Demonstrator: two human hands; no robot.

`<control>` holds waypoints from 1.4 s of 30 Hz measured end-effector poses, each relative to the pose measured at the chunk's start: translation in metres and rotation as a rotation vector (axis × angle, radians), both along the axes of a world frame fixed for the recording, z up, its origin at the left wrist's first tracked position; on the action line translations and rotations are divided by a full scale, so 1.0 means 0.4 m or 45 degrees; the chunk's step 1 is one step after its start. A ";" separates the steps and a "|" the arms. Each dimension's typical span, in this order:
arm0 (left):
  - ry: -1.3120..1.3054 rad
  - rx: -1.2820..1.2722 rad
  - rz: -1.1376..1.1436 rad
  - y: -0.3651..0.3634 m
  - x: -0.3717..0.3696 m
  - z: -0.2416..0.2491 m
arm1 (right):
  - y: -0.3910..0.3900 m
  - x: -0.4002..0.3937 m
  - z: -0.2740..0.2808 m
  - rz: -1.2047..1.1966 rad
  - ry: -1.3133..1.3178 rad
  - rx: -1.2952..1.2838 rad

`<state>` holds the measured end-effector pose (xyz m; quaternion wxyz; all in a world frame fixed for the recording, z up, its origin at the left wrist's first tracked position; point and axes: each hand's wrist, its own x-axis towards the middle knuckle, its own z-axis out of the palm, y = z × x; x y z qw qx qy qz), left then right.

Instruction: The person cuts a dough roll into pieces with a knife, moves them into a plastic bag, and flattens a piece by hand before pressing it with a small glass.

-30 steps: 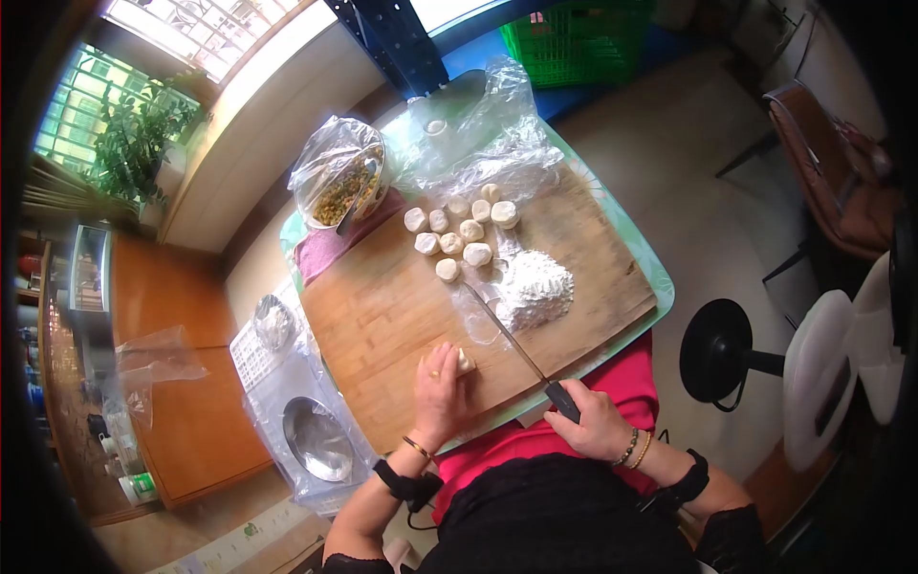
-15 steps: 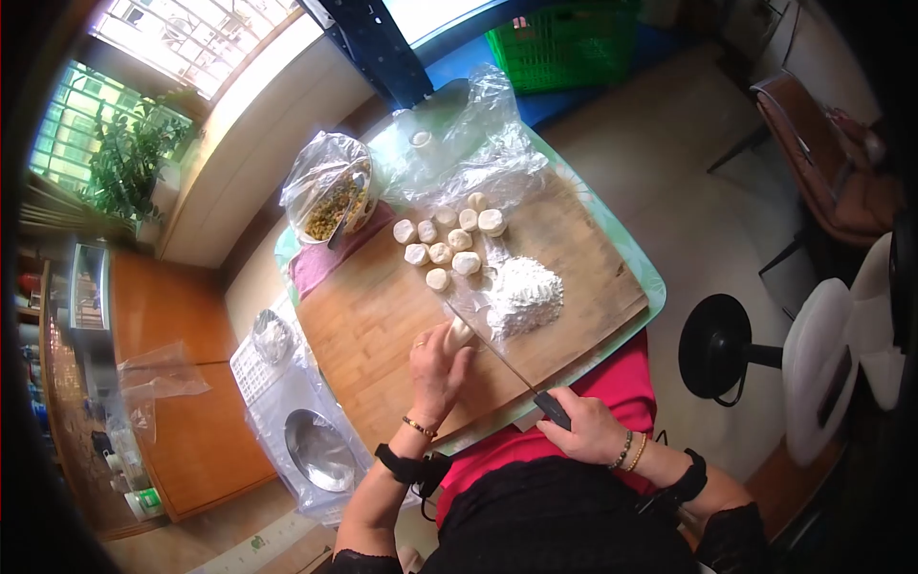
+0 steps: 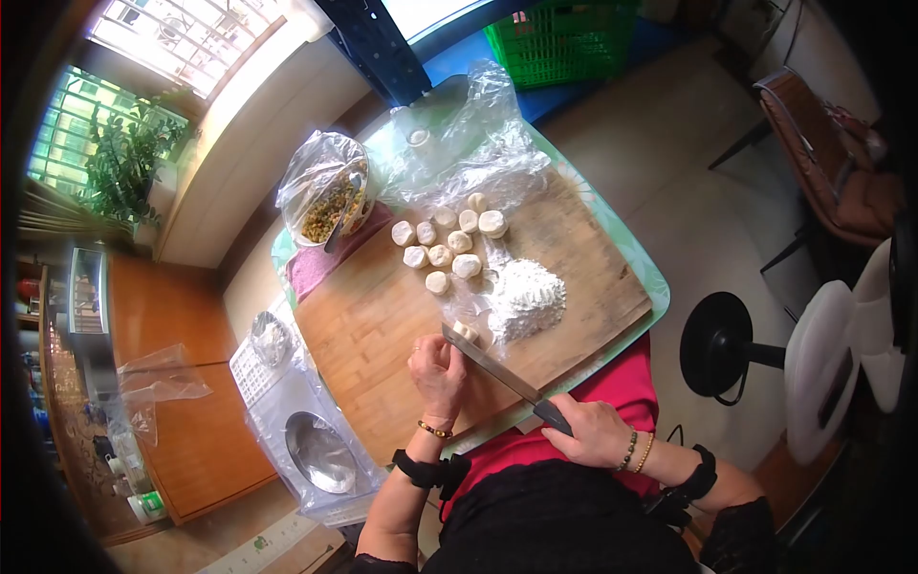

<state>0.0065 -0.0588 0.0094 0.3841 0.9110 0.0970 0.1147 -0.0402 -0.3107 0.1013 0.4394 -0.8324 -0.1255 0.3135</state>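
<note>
My right hand (image 3: 591, 432) grips the black handle of a kitchen knife (image 3: 499, 370), whose blade points up and left over the wooden board (image 3: 373, 335). Close to the blade's tip is my left hand (image 3: 439, 378), fingers curled and pressed together; whatever they hold is hidden. Just beyond the blade sits a small pale piece of dough (image 3: 465, 331). Several round, floured dough pieces (image 3: 440, 254) are grouped farther up the board. To their right lies a heap of white flour (image 3: 528, 295).
A plastic-covered bowl of chopped filling (image 3: 335, 212) with a spoon stands at the upper left on a pink cloth (image 3: 314, 272). Crumpled clear plastic (image 3: 459, 143) covers the table's far end. A metal bowl (image 3: 320, 450) under plastic is at the left; a stool (image 3: 717, 344) stands right.
The knife has turned so its blade's flat side shows and its tip has shifted toward my left hand. My left hand has drawn back slightly, leaving a dough piece beyond the blade.
</note>
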 end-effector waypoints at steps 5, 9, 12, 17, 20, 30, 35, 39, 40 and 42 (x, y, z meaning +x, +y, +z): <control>0.039 -0.073 0.018 -0.010 0.001 0.001 | -0.011 0.012 0.014 0.025 0.024 0.000; 0.086 -0.079 0.034 -0.005 0.000 -0.013 | -0.016 0.023 0.027 0.046 0.034 -0.004; 0.086 -0.067 0.028 -0.006 0.005 -0.016 | -0.017 0.032 0.039 0.088 0.061 -0.019; 0.073 -0.001 0.030 -0.011 0.005 -0.016 | -0.014 0.045 0.047 0.101 0.075 -0.030; 0.076 0.066 0.039 -0.018 0.007 -0.011 | -0.011 0.060 0.051 0.128 0.096 -0.050; 0.056 0.117 0.006 -0.015 0.011 -0.026 | 0.078 0.126 -0.051 0.210 0.022 -0.071; 0.067 0.158 -0.017 -0.008 0.006 -0.022 | 0.113 0.167 -0.055 0.211 0.005 -0.107; 0.067 -0.269 0.038 0.017 0.007 -0.010 | 0.073 0.129 -0.076 0.186 -0.071 -0.083; 0.042 -0.246 0.072 0.028 0.008 0.002 | 0.054 0.118 -0.071 0.186 -0.001 -0.063; 0.078 -0.193 0.116 0.053 0.009 0.026 | 0.021 0.108 -0.041 0.161 0.126 -0.022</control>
